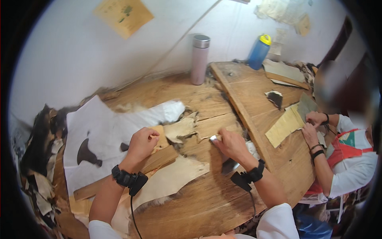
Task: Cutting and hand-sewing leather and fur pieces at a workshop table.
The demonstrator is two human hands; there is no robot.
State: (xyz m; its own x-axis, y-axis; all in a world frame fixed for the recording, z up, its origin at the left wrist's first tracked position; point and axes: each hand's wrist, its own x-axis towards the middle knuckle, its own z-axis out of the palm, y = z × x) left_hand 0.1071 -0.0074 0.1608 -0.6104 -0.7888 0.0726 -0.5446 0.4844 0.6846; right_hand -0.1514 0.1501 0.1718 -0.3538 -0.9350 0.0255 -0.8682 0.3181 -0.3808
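My left hand (142,146) is raised over a wooden strip (135,172), its fingers curled inward; whatever may be between them is hidden. My right hand (232,146) closes around a small tool with a shiny metal tip (214,138), and most of it is covered by the fingers. Under that wrist shows a dark grey, blade-like piece (229,165); I cannot tell whether it belongs to the tool. A pale hide piece (181,172) lies below the strip, partly beneath it. Between my hands and farther back sits a smaller cream hide scrap (181,128).
White sheeting with dark patches (95,123) spreads at left, beside piled scraps (41,159). A pink flask (199,59) and blue bottle (259,52) stand near the wall. A raised wooden bar (242,113) divides the table; right of it another person's hands (312,129) touch yellowish material (284,125).
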